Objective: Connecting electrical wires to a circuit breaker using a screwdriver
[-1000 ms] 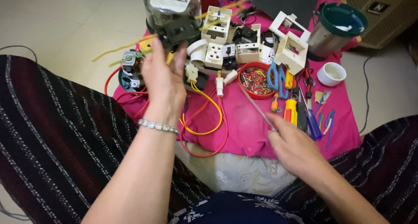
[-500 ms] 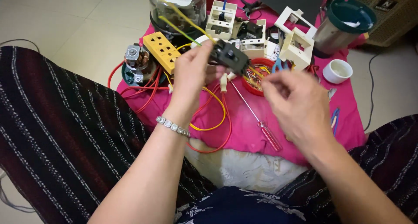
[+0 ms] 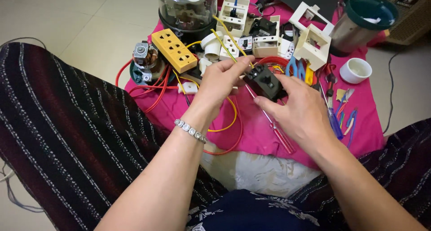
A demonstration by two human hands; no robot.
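Left hand raised over pink cloth, palm down, fingers curled, thumb and forefinger pinched together at the cloth's middle. Left forearm bare, runs down to lower frame, beaded bracelet at wrist. Right hand just right of left, fingers curled in a grip, thumb extended toward left fingertips. Right forearm angles to lower right, off cloth.

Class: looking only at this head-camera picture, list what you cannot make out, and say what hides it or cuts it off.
- Head view: underside of the black switch block, covered by the right hand.
- Head view: top of the glass-domed meter, cut by the upper edge.
- Head view: yellow wire, its lower run hidden behind the left hand.
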